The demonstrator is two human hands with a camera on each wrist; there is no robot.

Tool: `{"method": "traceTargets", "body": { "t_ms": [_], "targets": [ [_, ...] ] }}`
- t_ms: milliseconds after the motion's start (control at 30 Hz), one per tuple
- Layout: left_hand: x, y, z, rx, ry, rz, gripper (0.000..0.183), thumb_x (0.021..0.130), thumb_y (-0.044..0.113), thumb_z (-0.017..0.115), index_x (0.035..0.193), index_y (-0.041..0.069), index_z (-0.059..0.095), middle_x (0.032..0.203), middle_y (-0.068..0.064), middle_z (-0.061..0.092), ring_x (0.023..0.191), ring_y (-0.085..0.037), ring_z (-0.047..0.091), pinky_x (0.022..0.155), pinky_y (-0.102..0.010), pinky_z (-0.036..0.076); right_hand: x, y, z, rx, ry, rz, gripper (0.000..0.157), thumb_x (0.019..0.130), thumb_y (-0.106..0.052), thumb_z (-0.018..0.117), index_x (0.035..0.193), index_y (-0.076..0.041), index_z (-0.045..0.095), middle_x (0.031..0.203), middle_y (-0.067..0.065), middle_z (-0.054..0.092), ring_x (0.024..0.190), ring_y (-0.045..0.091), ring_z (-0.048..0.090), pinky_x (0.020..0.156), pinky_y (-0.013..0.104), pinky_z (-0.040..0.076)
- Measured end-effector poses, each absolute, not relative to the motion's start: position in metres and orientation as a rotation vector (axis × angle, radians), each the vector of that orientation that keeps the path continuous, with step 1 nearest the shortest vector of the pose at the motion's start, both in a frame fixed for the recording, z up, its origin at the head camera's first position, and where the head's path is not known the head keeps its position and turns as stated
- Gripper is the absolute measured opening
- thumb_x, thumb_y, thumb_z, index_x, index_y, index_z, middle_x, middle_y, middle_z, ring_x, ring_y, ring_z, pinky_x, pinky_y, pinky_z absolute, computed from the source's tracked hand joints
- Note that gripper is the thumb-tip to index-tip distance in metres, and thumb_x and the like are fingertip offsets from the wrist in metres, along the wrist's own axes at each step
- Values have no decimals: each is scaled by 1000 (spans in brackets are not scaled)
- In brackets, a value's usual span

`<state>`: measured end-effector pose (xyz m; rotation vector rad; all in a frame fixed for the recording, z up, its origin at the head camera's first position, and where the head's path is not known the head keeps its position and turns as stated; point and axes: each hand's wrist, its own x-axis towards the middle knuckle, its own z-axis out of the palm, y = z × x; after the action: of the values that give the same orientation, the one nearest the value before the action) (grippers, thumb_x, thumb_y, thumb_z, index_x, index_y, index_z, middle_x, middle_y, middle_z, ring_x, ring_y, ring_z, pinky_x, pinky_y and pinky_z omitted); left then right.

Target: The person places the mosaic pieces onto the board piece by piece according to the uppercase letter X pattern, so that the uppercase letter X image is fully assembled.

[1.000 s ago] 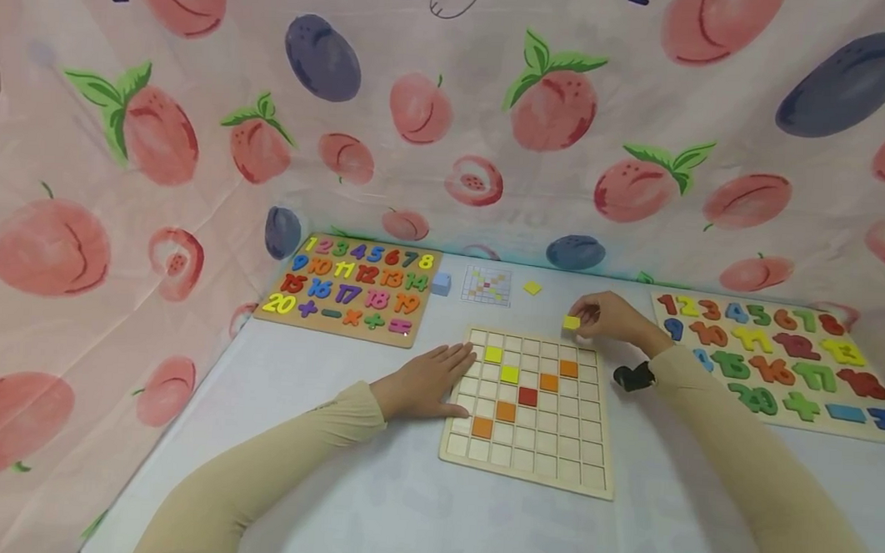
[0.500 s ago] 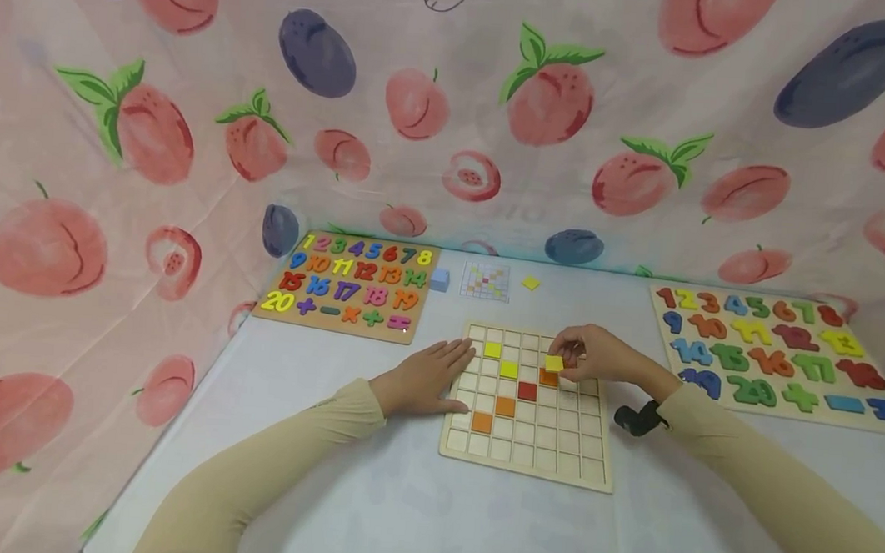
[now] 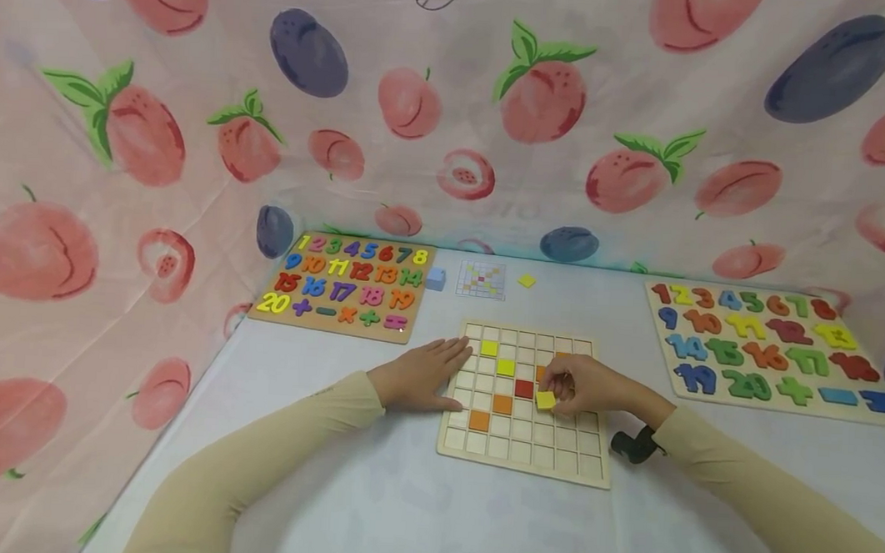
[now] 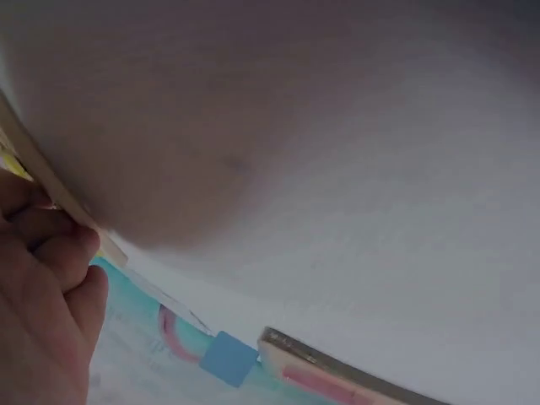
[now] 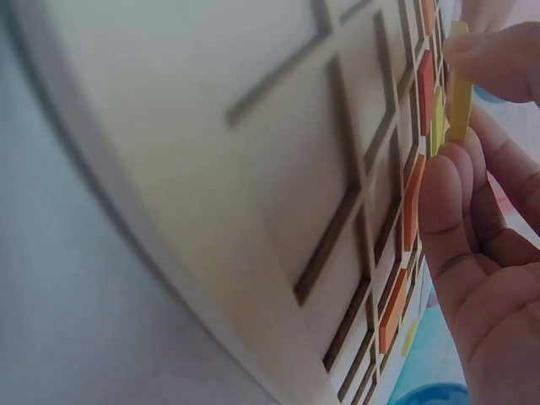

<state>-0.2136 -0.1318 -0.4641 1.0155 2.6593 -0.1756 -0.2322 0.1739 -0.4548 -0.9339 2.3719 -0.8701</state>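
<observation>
A square wooden grid board (image 3: 522,439) lies on the table, with two yellow tiles, a red tile (image 3: 524,388) and several orange tiles (image 3: 502,405) in its cells. My left hand (image 3: 418,377) rests along the board's left edge, fingers stretched out. Between thumb and fingers my right hand (image 3: 590,386) pinches a yellow square tile (image 3: 545,400), held over a cell just right of and below the red one. In the right wrist view that yellow tile (image 5: 460,84) stands off the grid surface. Part of the orange tiles at upper right is hidden by the right hand.
Behind the board lie a printed pattern card (image 3: 481,280), a loose yellow tile (image 3: 526,281) and a small blue block (image 3: 436,279). Number puzzle boards stand at left (image 3: 344,288) and right (image 3: 769,348). A black object (image 3: 632,445) sits by the right wrist.
My right hand has carried the yellow tile from beyond the board's upper right corner, down and leftward to over the middle of the grid. The left hand stays on the board's edge.
</observation>
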Motion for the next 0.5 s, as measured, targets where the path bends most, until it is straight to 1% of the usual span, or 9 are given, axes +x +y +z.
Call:
{"method": "traceTargets", "body": {
  "t_ms": [267, 500],
  "targets": [
    [-219, -130, -456, 1019, 2613, -206, 96, 85, 67, 48, 152, 9, 11, 159, -8, 9, 148, -19, 12, 121, -33, 14, -228, 172, -460, -867, 2392, -814, 22, 70, -9, 78, 88, -12, 65, 76, -2, 54, 71, 11, 49, 59, 17, 44],
    [-219, -132, -462, 961, 2621, -85, 96, 84, 66, 51, 152, 12, 10, 160, -5, 7, 148, -18, 10, 121, -34, 13, -227, 171, -463, -850, 2390, -788, 25, 69, -12, 81, 88, -14, 65, 76, -2, 55, 71, 11, 49, 59, 18, 45]
  ]
}}
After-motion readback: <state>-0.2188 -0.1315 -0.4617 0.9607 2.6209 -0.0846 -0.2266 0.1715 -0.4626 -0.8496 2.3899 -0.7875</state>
